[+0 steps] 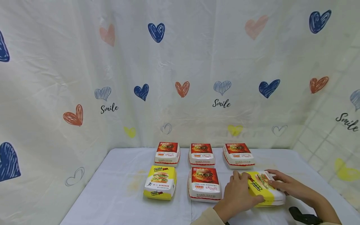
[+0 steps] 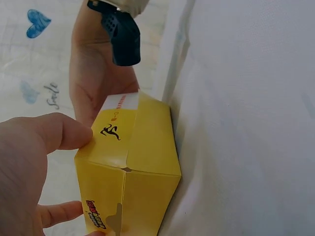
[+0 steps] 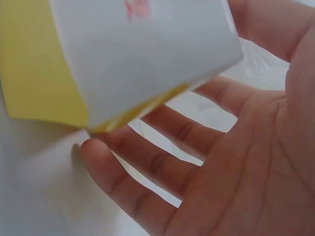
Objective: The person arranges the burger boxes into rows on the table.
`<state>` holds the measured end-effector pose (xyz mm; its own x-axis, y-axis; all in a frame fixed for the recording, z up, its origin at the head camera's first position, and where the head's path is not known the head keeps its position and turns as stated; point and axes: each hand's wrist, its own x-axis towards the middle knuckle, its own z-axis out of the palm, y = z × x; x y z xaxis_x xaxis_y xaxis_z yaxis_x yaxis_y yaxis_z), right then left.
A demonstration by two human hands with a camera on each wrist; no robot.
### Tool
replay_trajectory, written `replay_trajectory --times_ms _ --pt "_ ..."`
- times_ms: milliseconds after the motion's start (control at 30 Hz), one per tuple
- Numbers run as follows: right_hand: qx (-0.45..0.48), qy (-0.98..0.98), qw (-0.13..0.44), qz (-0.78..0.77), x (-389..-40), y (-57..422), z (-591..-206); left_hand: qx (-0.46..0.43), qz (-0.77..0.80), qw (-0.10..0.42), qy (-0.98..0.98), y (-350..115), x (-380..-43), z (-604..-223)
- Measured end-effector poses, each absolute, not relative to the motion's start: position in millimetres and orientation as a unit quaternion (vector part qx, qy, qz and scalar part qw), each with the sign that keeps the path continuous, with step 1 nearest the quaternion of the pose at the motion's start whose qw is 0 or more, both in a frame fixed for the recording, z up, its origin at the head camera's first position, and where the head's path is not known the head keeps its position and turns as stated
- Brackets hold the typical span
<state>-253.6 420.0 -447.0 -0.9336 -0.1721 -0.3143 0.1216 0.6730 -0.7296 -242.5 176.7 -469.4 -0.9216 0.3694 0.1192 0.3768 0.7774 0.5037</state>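
Observation:
A yellow-and-white burger box (image 1: pixel 264 194) sits at the right of the table, turned sideways, with both hands on it. My left hand (image 1: pixel 238 194) holds its left end; in the left wrist view the thumb lies against the yellow box (image 2: pixel 147 142) and other fingers reach along its far side. At the opposite end is my right hand (image 1: pixel 291 185). The right wrist view shows its fingers spread along the lower edge of the box's white end (image 3: pixel 152 59), with the thumb side up by the top.
Three red-and-white burger boxes, one of them the middle box (image 1: pixel 201 155), line the back of the table (image 1: pixel 112 187). In front stand another red-and-white box (image 1: pixel 204 184) and a yellow box (image 1: pixel 160 182). A heart-print curtain (image 1: pixel 180 62) hangs behind.

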Motion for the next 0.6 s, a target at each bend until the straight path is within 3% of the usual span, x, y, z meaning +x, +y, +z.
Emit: replay_trajectory --times_ms 600 --pt "-0.035 0.888 0.174 -0.424 -252.9 423.9 -448.0 -0.188 -0.358 -0.036 -0.914 174.8 -246.9 -472.4"
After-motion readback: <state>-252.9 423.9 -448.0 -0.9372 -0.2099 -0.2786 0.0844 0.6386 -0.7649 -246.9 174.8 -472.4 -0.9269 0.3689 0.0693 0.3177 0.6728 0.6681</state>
